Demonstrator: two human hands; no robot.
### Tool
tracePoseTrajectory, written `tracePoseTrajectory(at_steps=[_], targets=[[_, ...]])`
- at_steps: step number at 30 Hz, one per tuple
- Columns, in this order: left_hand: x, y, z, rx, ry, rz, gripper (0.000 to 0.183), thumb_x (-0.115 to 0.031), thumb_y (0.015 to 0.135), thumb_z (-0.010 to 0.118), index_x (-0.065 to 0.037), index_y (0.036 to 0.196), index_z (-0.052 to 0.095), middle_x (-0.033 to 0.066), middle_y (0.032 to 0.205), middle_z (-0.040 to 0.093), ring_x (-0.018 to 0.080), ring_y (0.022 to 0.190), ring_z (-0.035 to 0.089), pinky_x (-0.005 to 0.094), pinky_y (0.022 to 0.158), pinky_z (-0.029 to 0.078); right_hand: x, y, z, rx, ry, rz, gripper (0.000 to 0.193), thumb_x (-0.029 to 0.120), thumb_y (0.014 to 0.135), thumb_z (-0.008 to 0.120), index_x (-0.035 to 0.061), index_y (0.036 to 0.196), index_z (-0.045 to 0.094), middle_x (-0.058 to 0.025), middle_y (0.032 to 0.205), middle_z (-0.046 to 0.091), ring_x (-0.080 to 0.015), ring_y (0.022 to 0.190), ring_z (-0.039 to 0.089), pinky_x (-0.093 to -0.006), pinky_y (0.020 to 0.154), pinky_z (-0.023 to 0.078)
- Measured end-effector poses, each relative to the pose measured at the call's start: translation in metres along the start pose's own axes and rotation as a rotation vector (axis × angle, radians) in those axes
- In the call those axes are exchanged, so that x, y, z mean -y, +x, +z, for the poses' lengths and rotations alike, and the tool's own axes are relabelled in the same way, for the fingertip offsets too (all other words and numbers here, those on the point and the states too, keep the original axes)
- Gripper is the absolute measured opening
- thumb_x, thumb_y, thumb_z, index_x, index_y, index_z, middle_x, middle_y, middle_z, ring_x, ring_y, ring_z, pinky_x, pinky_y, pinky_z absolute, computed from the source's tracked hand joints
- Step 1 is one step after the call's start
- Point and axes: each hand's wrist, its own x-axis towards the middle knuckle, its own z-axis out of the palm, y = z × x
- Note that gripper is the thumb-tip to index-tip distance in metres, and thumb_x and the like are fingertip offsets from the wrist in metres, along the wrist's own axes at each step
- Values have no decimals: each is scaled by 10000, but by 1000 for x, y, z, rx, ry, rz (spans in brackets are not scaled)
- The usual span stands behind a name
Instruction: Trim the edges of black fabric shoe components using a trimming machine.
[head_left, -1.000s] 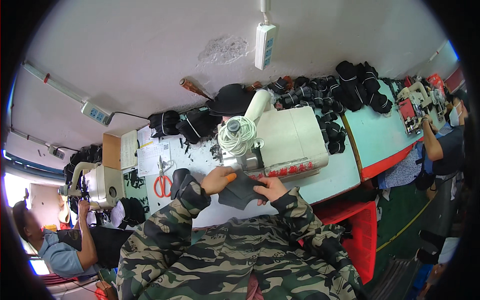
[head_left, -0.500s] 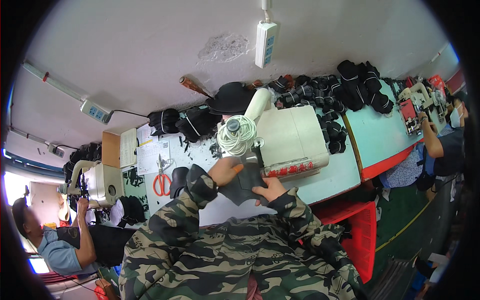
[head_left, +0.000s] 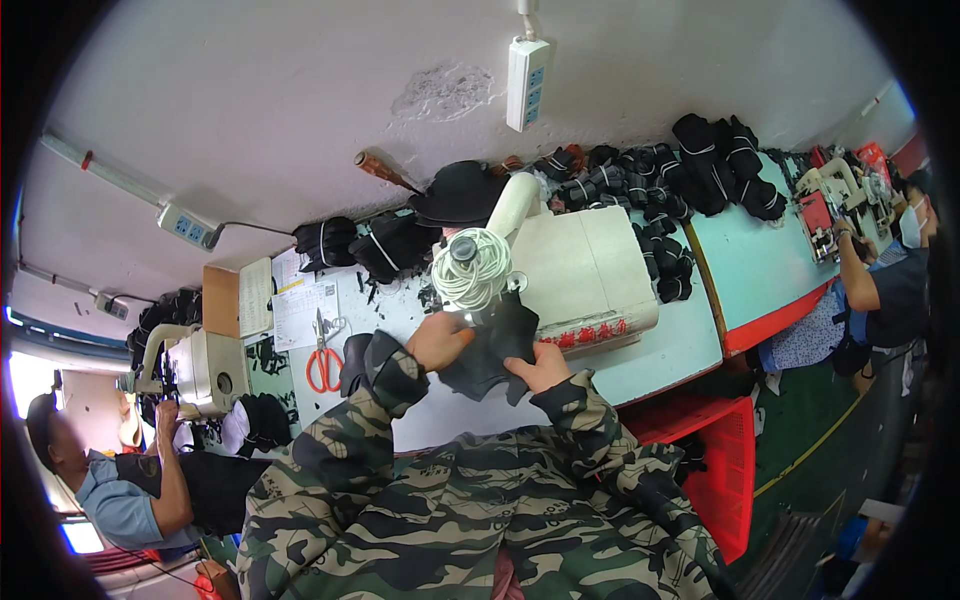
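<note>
A dark, floppy black piece of sheet material (head_left: 487,352), perhaps leather, lies between my hands at the front of a cream sewing-type machine (head_left: 580,272). My left hand (head_left: 438,341) grips its left edge, with an orange covering on one finger. My right hand (head_left: 541,368) pinches its right edge, thumb on top and the other fingers partly hidden beneath. The far end of the piece reaches up beside the machine's working end, which is largely hidden. Over that end hangs a coil of white cord (head_left: 468,272).
Orange-handled scissors (head_left: 323,366) lie left of my left forearm. Tied black bundles (head_left: 392,247) line the wall side. A red plastic crate (head_left: 725,470) stands low on my right. Co-workers sit at machines on the left (head_left: 130,480) and right (head_left: 895,270).
The black piece has shifted and turned, its far end now bent upward and less flat. Both hands keep hold of it, with the left slightly further left.
</note>
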Motion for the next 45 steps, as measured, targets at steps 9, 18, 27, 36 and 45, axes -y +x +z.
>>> tracePoseTrajectory(at_steps=[9, 18, 27, 36, 45], targets=[[7, -6, -11, 372, -469, -184, 268, -195, 832, 595, 35, 963, 637, 119, 706, 628, 181, 666, 608, 331, 631, 487, -21, -6, 3, 8, 150, -24, 228, 66, 821, 630, -79, 994, 599, -109, 823, 650, -166, 608, 635, -281, 541, 527], [10, 5, 1, 56, -2, 71, 294, -230, 854, 559, 26, 971, 645, 152, 722, 643, 233, 604, 608, 345, 577, 481, 1, -6, 0, 60, 179, 90, 233, 63, 822, 620, -88, 996, 583, -130, 827, 652, -220, 621, 660, -316, 535, 531], [-12, -18, -18, 315, -390, -150, 308, -212, 919, 462, 38, 1019, 613, 90, 672, 621, 184, 500, 646, 263, 365, 458, 7, -22, 2, 35, 426, 207, 204, 28, 834, 610, -98, 989, 570, -139, 838, 643, -233, 607, 664, -315, 527, 554], [-21, -6, -11, 138, -116, -73, 282, -173, 891, 450, 75, 917, 582, 188, 694, 619, 266, 505, 648, 336, 457, 524, 11, -12, 7, -3, 427, 173, 202, 29, 828, 613, -102, 977, 568, -153, 853, 645, -246, 630, 676, -317, 496, 548], [-20, 0, -8, 170, -180, -103, 291, -161, 887, 443, 89, 917, 588, 181, 693, 620, 267, 505, 646, 337, 469, 541, 13, -13, 4, -3, 457, 186, 204, 22, 827, 614, -104, 980, 565, -151, 849, 643, -257, 640, 678, -321, 481, 543]])
